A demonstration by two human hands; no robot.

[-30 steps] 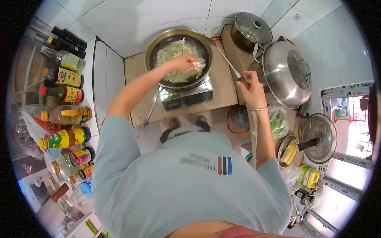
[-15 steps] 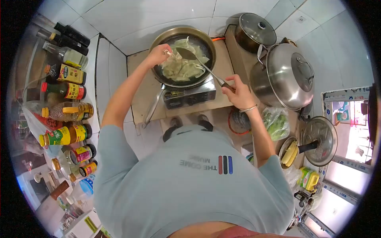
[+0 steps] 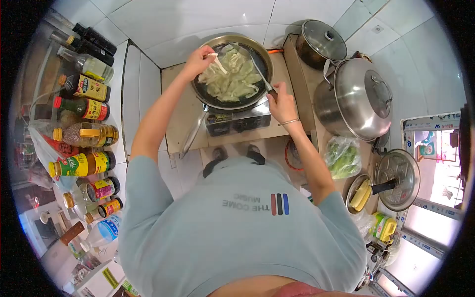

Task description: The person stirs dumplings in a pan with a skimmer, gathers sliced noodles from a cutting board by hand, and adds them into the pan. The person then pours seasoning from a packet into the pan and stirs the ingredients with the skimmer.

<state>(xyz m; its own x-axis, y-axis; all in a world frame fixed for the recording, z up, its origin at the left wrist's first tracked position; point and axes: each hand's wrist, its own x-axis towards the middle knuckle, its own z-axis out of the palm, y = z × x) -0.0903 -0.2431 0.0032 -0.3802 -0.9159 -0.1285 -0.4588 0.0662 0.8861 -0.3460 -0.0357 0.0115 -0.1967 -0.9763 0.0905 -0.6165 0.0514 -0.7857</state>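
Note:
A wide pan (image 3: 199, 94) with a long handle sits on a portable gas stove (image 3: 237, 121), holding pale, whitish-green pieces of food (image 3: 232, 84) whose kind I cannot make out. Over the left side of the pan, my left hand (image 3: 199, 60) pinches a pale strip of food (image 3: 219, 65) that hangs down toward the heap. My right hand (image 3: 283, 105), with a bracelet on the wrist, is closed round the dark handle of a metal spatula (image 3: 262, 74). Its shaft slants into the right side of the pan, and its blade is at the far side of the food.
Left of me stands a row of sauce and oil bottles (image 3: 89, 132). To the right are a lidded pot (image 3: 324, 44), a large steel pot (image 3: 354, 99), a bag of green vegetables (image 3: 342, 157), a bowl of yellow pieces (image 3: 361, 194) and a glass lid (image 3: 398, 178).
The spatula has swung from over the middle of the food to the pan's right side, and my right hand has shifted left. My left hand has risen slightly, with a pale strip now showing clearly.

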